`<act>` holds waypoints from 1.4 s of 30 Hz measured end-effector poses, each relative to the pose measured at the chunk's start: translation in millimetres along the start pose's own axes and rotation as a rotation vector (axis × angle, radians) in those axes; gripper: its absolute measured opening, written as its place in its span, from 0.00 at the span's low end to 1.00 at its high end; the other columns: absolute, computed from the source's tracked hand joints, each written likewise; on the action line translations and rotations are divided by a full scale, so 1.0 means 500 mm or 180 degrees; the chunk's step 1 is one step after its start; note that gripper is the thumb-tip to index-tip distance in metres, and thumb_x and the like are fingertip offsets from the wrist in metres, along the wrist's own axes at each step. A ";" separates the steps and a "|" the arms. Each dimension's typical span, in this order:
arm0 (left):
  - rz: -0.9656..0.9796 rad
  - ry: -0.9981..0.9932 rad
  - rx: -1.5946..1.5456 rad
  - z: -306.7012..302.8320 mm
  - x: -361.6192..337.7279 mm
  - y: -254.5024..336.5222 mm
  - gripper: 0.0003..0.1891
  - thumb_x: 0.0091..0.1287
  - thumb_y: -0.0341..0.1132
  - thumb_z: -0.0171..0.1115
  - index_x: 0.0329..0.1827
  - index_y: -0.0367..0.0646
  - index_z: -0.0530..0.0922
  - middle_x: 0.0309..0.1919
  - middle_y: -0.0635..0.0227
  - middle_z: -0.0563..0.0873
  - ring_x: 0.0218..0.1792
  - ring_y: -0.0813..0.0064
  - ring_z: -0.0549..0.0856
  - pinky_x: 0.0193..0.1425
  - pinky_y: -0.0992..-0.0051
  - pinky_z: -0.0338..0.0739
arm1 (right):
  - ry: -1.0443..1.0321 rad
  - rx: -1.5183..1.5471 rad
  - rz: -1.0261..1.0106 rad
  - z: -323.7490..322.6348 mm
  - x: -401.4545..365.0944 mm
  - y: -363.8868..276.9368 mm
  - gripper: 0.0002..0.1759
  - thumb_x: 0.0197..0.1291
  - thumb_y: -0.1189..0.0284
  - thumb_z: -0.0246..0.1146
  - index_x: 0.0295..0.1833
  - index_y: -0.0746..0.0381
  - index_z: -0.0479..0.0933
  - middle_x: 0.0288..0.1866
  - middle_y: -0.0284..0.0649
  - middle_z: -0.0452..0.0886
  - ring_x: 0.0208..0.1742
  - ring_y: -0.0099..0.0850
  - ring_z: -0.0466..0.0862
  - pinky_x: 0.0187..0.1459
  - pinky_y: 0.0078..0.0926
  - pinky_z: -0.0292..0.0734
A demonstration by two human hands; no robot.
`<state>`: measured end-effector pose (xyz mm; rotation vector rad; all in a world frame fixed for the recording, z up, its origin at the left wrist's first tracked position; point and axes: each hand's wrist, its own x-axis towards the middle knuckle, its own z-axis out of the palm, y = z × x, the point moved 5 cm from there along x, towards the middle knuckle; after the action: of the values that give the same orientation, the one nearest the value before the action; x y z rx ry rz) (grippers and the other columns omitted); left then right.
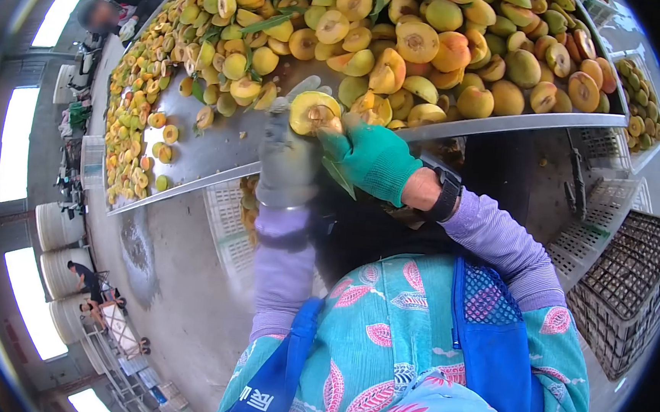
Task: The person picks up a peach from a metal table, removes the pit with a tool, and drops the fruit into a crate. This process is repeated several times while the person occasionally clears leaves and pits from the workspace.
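A halved peach [306, 111], its cut face toward me and a brown pit hollow in the middle, is held over the near edge of the metal sorting table [219, 148]. My left hand [287, 161], in a grey glove and blurred, is closed around it from the left and behind. On the right, my right hand [379, 162] in a green knitted glove has its closed fingertips at the cut face. A narrow pale green strip [339, 176] hangs below those fingers; I cannot tell what it is. Loose peach halves [418, 42] with some leaves lie heaped just beyond both hands.
White plastic crates [601, 217] and dark stacked crates [620, 265] stand at the right. Another white crate [229, 226] sits under the table's edge. More fruit [639, 101] fills a container at far right. People [91, 285] are in the left background.
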<state>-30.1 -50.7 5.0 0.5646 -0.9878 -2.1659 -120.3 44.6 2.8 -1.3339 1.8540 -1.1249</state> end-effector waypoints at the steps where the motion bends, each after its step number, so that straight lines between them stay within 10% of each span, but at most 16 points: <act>1: 0.0324 -0.0017 0.0627 -0.001 0.002 -0.003 0.28 0.74 0.50 0.51 0.64 0.32 0.70 0.52 0.51 0.81 0.48 0.64 0.84 0.56 0.69 0.80 | -0.0083 0.0086 0.0127 -0.010 -0.007 -0.005 0.28 0.73 0.49 0.45 0.48 0.66 0.72 0.34 0.61 0.80 0.39 0.59 0.80 0.40 0.53 0.75; 8: 0.1508 0.0159 0.2377 0.029 -0.026 0.000 0.23 0.78 0.45 0.44 0.58 0.31 0.73 0.51 0.54 0.82 0.46 0.66 0.84 0.52 0.70 0.81 | -0.0119 0.0804 0.0302 0.011 -0.028 -0.006 0.27 0.72 0.50 0.48 0.48 0.67 0.73 0.34 0.60 0.80 0.39 0.57 0.81 0.38 0.47 0.75; 14: 0.2299 0.0316 0.3661 0.051 -0.040 0.001 0.18 0.78 0.38 0.44 0.52 0.31 0.76 0.48 0.57 0.83 0.43 0.68 0.85 0.48 0.71 0.81 | -0.0664 0.2618 0.1777 0.009 -0.051 -0.028 0.21 0.71 0.55 0.55 0.39 0.65 0.74 0.21 0.31 0.74 0.22 0.19 0.74 0.23 0.19 0.68; 18: 0.1946 0.0277 0.3508 0.037 -0.030 -0.005 0.15 0.75 0.35 0.45 0.50 0.33 0.78 0.45 0.56 0.84 0.41 0.66 0.86 0.47 0.72 0.81 | 0.0453 0.1643 -0.0180 0.060 -0.033 0.030 0.20 0.72 0.58 0.53 0.41 0.65 0.75 0.24 0.37 0.75 0.24 0.24 0.74 0.26 0.25 0.69; 21: 0.2446 -0.0380 0.4777 0.070 -0.032 0.015 0.12 0.72 0.31 0.49 0.45 0.36 0.81 0.40 0.58 0.85 0.39 0.71 0.83 0.43 0.73 0.79 | -0.0252 0.1970 0.0774 0.037 -0.049 0.027 0.14 0.74 0.65 0.51 0.46 0.67 0.73 0.31 0.46 0.78 0.28 0.36 0.77 0.30 0.34 0.73; 22: 0.1294 0.0269 0.3886 0.062 -0.027 0.016 0.13 0.71 0.32 0.48 0.44 0.36 0.81 0.37 0.59 0.85 0.37 0.71 0.84 0.44 0.73 0.79 | -0.0507 0.2198 0.1032 0.021 -0.049 0.014 0.15 0.74 0.65 0.51 0.46 0.67 0.73 0.31 0.46 0.78 0.29 0.36 0.78 0.30 0.34 0.73; 30: 0.1652 0.0890 0.3017 0.053 -0.032 -0.008 0.15 0.73 0.34 0.47 0.45 0.36 0.82 0.36 0.60 0.86 0.37 0.71 0.84 0.45 0.73 0.78 | -0.0153 0.2383 0.1146 0.050 -0.043 0.034 0.21 0.71 0.57 0.55 0.43 0.68 0.73 0.24 0.43 0.74 0.26 0.35 0.76 0.30 0.34 0.73; 32: 0.1549 0.0836 0.2988 0.047 -0.032 -0.012 0.15 0.73 0.35 0.48 0.45 0.36 0.82 0.36 0.60 0.86 0.36 0.72 0.83 0.44 0.73 0.78 | 0.0395 0.1463 -0.0174 0.053 -0.046 0.045 0.23 0.71 0.54 0.54 0.42 0.67 0.73 0.22 0.40 0.72 0.22 0.33 0.74 0.26 0.33 0.72; 34: 0.1500 0.0593 0.3110 0.048 -0.035 -0.008 0.15 0.75 0.37 0.48 0.46 0.35 0.81 0.38 0.61 0.86 0.38 0.72 0.84 0.46 0.73 0.79 | 0.0168 0.1682 -0.0020 0.042 -0.048 0.029 0.24 0.71 0.52 0.54 0.41 0.65 0.73 0.21 0.37 0.72 0.18 0.30 0.71 0.22 0.31 0.70; 36: 0.1493 0.0428 0.2893 0.057 -0.034 -0.009 0.16 0.76 0.38 0.49 0.46 0.34 0.81 0.40 0.61 0.86 0.39 0.73 0.84 0.46 0.73 0.79 | -0.0823 0.2986 0.1656 0.037 -0.070 0.021 0.23 0.71 0.50 0.53 0.40 0.62 0.73 0.22 0.35 0.72 0.14 0.27 0.68 0.17 0.27 0.66; 40: 0.1824 0.0364 0.2726 0.043 -0.034 -0.009 0.15 0.76 0.39 0.52 0.47 0.34 0.81 0.41 0.60 0.86 0.38 0.74 0.84 0.45 0.75 0.79 | -0.0790 0.3368 0.1278 0.016 -0.061 0.009 0.23 0.70 0.47 0.53 0.37 0.57 0.72 0.22 0.32 0.71 0.12 0.20 0.65 0.12 0.22 0.58; 42: 0.0883 0.0320 0.1811 0.029 -0.019 -0.030 0.15 0.76 0.39 0.54 0.47 0.35 0.82 0.38 0.63 0.86 0.35 0.78 0.83 0.41 0.79 0.78 | -0.0753 0.3717 0.1807 0.027 -0.073 -0.013 0.24 0.70 0.46 0.53 0.36 0.57 0.72 0.20 0.31 0.70 0.12 0.20 0.65 0.11 0.23 0.57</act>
<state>-38.6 -29.5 3.2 0.7367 -1.5361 -1.5892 -94.3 74.3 1.8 -0.2221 0.9402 -1.2939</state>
